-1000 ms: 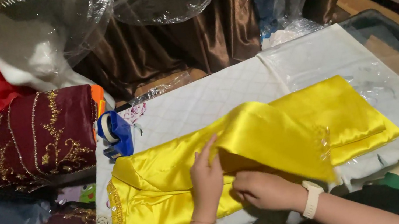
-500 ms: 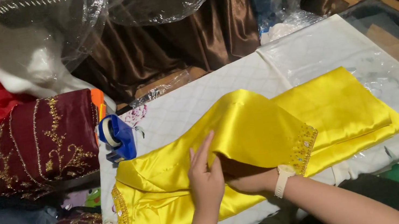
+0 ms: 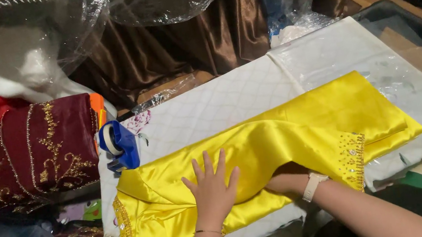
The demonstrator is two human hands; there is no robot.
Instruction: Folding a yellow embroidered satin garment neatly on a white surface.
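The left hand (image 3: 213,190) lies flat, palm down, fingers spread, pressing on the yellow satin garment (image 3: 266,166); its grip is open and holds nothing, only bearing down on the cloth. The right hand (image 3: 287,180) is tucked under a folded layer of the same garment, wrist and pale wristband (image 3: 314,186) showing; whether its grip has closed on the cloth cannot be told. The garment's long axis runs left to right across the tabletop (image 3: 209,107), from the near left corner toward the right edge, with a beaded hem (image 3: 356,159) just right of the right wrist and a second beaded edge (image 3: 123,229) at the far left end. Both forearms enter from the near edge, the left one nearly straight, the right one angled in from the right. A blue tape dispenser (image 3: 119,146) stands at the left edge, just beyond the garment.
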